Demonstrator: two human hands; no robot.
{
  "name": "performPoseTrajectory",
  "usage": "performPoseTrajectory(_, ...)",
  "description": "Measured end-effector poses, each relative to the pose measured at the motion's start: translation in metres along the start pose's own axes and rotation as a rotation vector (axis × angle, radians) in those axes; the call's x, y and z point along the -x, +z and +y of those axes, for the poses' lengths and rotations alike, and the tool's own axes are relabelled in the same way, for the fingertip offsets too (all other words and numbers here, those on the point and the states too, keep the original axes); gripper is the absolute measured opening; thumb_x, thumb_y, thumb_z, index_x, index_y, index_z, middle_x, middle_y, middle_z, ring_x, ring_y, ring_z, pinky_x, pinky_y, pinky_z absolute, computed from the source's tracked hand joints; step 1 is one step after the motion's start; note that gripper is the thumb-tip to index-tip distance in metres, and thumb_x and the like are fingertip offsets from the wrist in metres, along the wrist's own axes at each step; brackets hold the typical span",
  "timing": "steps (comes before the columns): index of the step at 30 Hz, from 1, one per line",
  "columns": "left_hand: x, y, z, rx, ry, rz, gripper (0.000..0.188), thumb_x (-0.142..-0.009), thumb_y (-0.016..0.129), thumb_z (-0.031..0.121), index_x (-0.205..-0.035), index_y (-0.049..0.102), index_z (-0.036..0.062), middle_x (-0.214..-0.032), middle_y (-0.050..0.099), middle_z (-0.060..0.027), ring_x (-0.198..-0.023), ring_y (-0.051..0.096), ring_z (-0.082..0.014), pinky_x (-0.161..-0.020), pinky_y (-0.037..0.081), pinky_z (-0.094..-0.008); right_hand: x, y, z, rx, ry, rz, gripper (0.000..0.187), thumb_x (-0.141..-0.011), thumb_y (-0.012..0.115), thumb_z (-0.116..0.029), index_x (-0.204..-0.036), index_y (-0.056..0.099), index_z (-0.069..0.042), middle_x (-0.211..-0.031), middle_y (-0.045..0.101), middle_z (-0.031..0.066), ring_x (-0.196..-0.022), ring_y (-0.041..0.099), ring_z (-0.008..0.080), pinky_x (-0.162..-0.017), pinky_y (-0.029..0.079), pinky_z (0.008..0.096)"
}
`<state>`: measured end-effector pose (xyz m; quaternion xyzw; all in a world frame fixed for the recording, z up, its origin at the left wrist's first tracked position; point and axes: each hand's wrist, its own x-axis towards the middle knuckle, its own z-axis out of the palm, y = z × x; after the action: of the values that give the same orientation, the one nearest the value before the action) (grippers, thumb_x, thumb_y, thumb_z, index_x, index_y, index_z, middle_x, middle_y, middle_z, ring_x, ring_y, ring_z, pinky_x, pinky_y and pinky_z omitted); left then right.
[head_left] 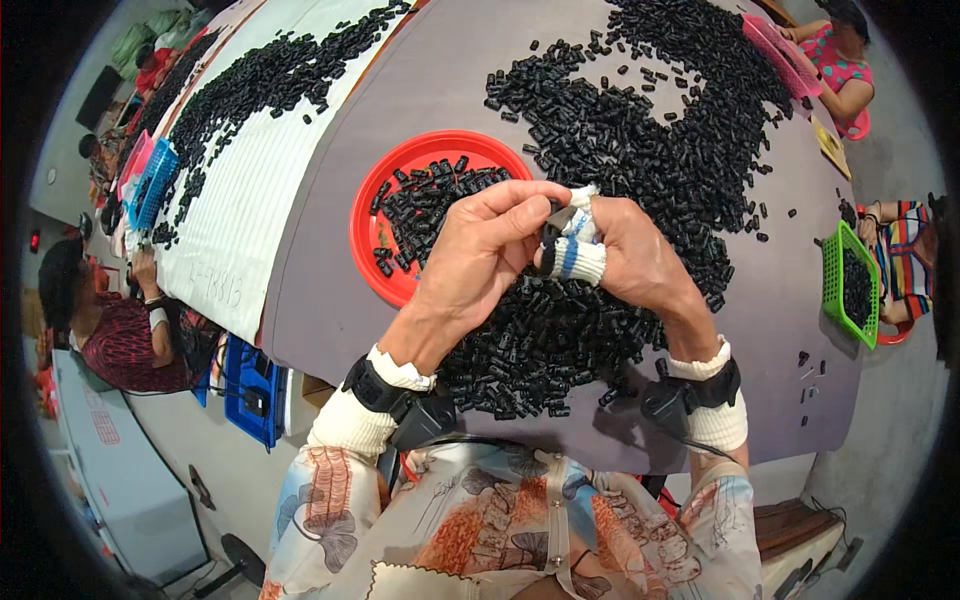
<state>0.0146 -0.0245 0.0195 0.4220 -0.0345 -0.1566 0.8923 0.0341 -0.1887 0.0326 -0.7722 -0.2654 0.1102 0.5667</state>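
Observation:
Above the pile, my two hands meet at a small dark plastic piece. My left hand is closed, its thumb and forefinger pinched at the piece. Beside it my right hand is curled closed around the same spot, with white knitted covers with a blue stripe on some fingers. Fingers hide much of the piece, so its exact shape cannot be made out. Under and beyond my hands lies a big heap of short black ribbed plastic cylinders. To the left, a round red tray holds more of them.
The grey-covered table carries the heap toward its far side. At right stands a green basket near a person in stripes; a pink basket is at the far right. Left, a white-covered table bears more black pieces and a blue basket. Several people sit around.

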Motion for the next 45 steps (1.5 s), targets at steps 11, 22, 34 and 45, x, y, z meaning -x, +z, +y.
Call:
performPoseTrajectory(11,0.002,0.003,0.0,0.011,0.01,-0.027,0.021,-0.09,0.051,0.014,-0.102,0.058,-0.0024,-0.088,0.06,-0.0054,-0.07,0.056,-0.0081,-0.063,0.049,-0.0226,0.0,-0.005,0.001,0.005,0.016,0.0,0.027,-0.07,0.07,-0.022,-0.076,0.058,0.001,-0.063,0.054,0.0049,-0.059,0.047,0.0119,-0.057,0.041,0.0289)
performPoseTrajectory(22,0.002,0.005,-0.002,-0.033,0.007,-0.005,0.019,-0.088,0.054,0.012,-0.099,0.059,-0.0025,-0.085,0.06,-0.0043,-0.066,0.056,-0.006,-0.059,0.048,-0.0202,0.005,-0.005,0.005,0.012,0.038,-0.035,0.027,-0.072,0.068,-0.024,-0.075,0.058,0.001,-0.059,0.053,0.0051,-0.054,0.047,0.0126,-0.054,0.041,0.0297)
performPoseTrajectory(34,0.002,0.006,-0.002,0.08,0.019,-0.055,0.022,-0.09,0.052,0.013,-0.106,0.056,-0.0025,-0.09,0.061,-0.0074,-0.079,0.059,-0.0121,-0.071,0.049,-0.0255,0.009,-0.004,-0.007,-0.064,0.04,0.126,0.024,-0.067,0.074,-0.016,-0.075,0.06,0.001,-0.068,0.054,0.0019,-0.061,0.048,0.0098,-0.055,0.041,0.0257)
performPoseTrajectory(45,0.003,0.007,-0.003,-0.006,0.008,0.032,0.023,-0.086,0.055,0.007,-0.107,0.055,-0.0035,-0.092,0.062,-0.0099,-0.081,0.061,-0.0145,-0.072,0.051,-0.0249,0.005,0.0,0.0,-0.065,0.03,0.168,0.023,-0.067,0.074,-0.016,-0.074,0.06,0.001,-0.068,0.055,0.0007,-0.06,0.048,0.0079,-0.054,0.041,0.024)
